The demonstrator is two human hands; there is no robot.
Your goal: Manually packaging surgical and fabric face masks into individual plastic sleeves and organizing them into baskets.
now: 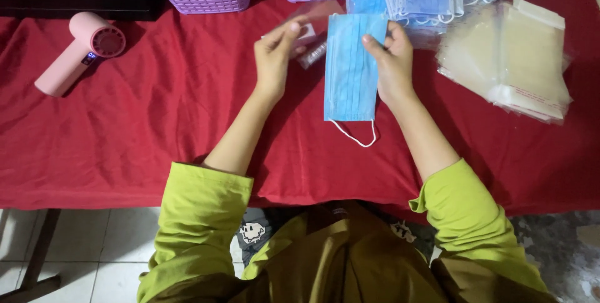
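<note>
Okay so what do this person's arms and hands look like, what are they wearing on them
Both arms wear loose yellow-green sleeves, the left sleeve and right sleeve, each pushed up so its cuff bunches below the elbow and the forearms are bare. The fabric is plain, with no visible print. The left hand and right hand are bare: no gloves, and no rings, watch or bracelets that I can make out.
</note>
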